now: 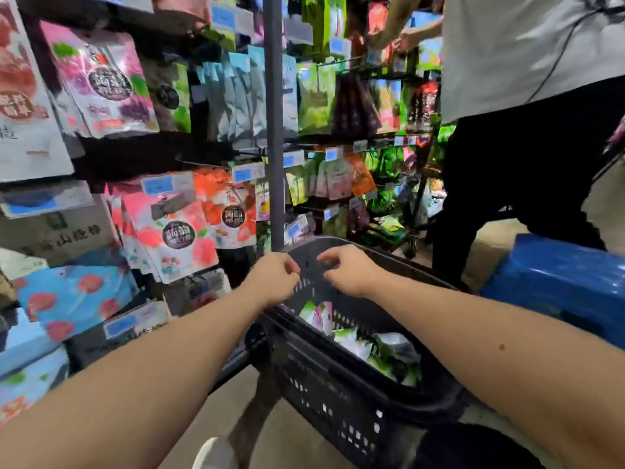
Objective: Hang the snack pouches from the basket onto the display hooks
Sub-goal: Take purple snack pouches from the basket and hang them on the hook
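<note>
Hovering over one basket (436, 401) of pouches (351, 343): left hand (274, 279), right hand (351, 270).

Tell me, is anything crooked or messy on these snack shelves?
The blue pouch low on the left sits tilted, not hanging straight, though the wide lens may exaggerate that. The pouches in the basket lie jumbled. Nothing looks spilled or torn.

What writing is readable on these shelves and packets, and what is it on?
"山楂": pale box on the left; the rest of that line is blurred.
"蒟蒻", probably: dark round badge on the pink pouch.
Too blurred to read: blue price tags.
Nothing readable: basket pouches.
</note>
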Tool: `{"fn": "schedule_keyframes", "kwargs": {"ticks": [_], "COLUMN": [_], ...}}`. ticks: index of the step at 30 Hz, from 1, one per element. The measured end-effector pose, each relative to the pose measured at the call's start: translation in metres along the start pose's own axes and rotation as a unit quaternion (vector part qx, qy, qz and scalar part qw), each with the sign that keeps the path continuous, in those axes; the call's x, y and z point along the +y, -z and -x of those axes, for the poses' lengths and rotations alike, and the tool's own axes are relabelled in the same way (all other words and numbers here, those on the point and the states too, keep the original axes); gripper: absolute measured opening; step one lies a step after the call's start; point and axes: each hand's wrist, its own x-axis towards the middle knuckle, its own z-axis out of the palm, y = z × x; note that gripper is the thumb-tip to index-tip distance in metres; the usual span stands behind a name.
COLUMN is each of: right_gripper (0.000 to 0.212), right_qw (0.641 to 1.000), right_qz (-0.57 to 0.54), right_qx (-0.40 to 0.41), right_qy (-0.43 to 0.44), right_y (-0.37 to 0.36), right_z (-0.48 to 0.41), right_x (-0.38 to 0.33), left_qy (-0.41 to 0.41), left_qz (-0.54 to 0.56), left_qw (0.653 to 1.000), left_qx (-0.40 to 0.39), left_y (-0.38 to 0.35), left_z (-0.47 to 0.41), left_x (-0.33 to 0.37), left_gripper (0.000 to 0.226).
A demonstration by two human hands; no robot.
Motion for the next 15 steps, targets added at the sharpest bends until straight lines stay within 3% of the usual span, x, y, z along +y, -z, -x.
{"fn": "schedule_keyframes", "kwargs": {"ticks": [9,15], "right_gripper": [0.038,0.038], "right_qw": [0.996,0.988], "right_qz": [-0.033,-0.041], "right_qx": [-0.035,-0.087], "right_qy": [-0.073,-0.119], "right_y": [-0.062,-0.117], "right_z": [-0.059,-0.081], "right_x": [0.094,0.138], "left_qy": [0.003,-0.022], "left_qz": [-0.115,-0.21], "left_qw": [0.98,0.921], "left_qx": [-0.16,-0.326], "left_y": [-0.059,-0.104], "left_z": [-0.11,-0.156], "left_x": [-0.049,-0.07], "left_gripper": [0.004,0.034]}}
